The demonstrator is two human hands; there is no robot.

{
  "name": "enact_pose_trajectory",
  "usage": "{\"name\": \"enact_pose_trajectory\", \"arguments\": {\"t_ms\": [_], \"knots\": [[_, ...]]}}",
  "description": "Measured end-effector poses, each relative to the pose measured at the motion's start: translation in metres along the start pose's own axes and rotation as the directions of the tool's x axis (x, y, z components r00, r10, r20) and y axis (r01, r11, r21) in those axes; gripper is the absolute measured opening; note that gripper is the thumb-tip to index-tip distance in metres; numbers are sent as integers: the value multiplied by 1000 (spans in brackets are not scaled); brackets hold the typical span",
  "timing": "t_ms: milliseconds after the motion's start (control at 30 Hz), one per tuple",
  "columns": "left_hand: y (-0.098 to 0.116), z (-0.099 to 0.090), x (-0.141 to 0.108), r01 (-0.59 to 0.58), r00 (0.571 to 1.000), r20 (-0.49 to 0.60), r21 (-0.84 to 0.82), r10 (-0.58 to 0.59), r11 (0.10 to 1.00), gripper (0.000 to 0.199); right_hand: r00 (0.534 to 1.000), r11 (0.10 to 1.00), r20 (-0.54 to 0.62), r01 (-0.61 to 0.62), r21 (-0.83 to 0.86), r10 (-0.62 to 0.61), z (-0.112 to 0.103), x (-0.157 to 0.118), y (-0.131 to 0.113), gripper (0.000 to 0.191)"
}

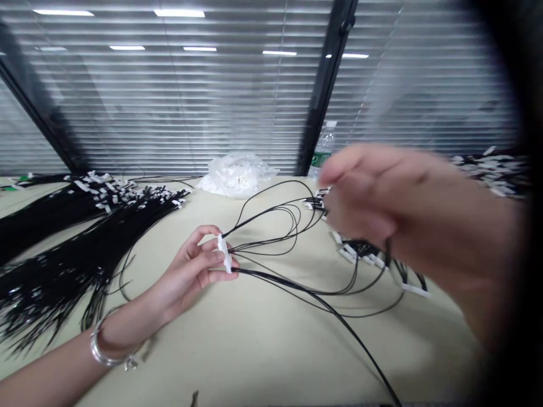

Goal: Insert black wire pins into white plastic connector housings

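My left hand [199,257] pinches a narrow white connector [224,253] between thumb and fingers, a little above the table. Thin black wires [292,281] run out of the connector's right side; some bend in loops, and a thicker bundle goes down to the front edge. My right hand [373,192] is raised close to the camera at the right, blurred by motion. Its fingers are curled closed, and what they hold, if anything, cannot be made out. Wire loops pass close to its fingertips, and some disappear behind it.
Large bundles of black wires with white ends [102,220] lie on the left of the table [254,350]. At the back are a clear plastic bag of white pieces [240,175] and a bottle [324,147]. More white connectors [360,254] lie beyond the right hand, before a window with blinds [190,102].
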State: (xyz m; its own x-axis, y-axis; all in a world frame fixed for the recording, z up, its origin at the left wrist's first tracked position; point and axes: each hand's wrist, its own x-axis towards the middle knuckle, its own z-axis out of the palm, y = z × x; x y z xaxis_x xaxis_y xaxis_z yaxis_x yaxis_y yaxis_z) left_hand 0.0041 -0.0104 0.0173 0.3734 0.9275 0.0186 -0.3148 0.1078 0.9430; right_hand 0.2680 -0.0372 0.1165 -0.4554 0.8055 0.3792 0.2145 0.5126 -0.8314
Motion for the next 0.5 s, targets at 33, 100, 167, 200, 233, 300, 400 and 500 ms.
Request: {"name": "enact_pose_trajectory", "arguments": {"t_ms": [33, 100, 167, 200, 233, 300, 400, 500], "knots": [[0, 0, 0, 2, 1000, 4, 3, -2, 1000, 27, 996, 997, 65, -56, 46, 53, 14, 4, -2, 14], [0, 0, -1, 5, 1000, 16, 6, -5, 1000, 27, 981, 995, 167, -102, -1, 100, 36, 11, -1, 9], [0, 1, -1, 12, 999, 36, 5, -13, 1000, 27, 986, 986, 159, -32, -162, 58, 51, 15, 7, 9], [0, 2, -1, 18, 999, 46, 7, -19, 1000, 27, 991, 964, 132, 32, -262, 3, 55, 17, 13, 10], [0, 2, -2, 25, 998, 57, 11, -26, 1000, 27, 992, 927, 109, 101, -362, -65, 59, 17, 19, 10], [0, 3, -3, 35, 996, 79, 21, -36, 999, 26, 980, 829, 103, 201, -522, -172, 62, 19, 30, 11], [0, 5, -5, 42, 993, 112, 37, -46, 998, 26, 961, 730, 129, 270, -628, -244, 64, 20, 42, 15], [-1, 6, -6, 59, 990, 125, 46, -65, 997, 26, 935, 659, 147, 333, -674, -321, 67, 19, 48, 17]]}}
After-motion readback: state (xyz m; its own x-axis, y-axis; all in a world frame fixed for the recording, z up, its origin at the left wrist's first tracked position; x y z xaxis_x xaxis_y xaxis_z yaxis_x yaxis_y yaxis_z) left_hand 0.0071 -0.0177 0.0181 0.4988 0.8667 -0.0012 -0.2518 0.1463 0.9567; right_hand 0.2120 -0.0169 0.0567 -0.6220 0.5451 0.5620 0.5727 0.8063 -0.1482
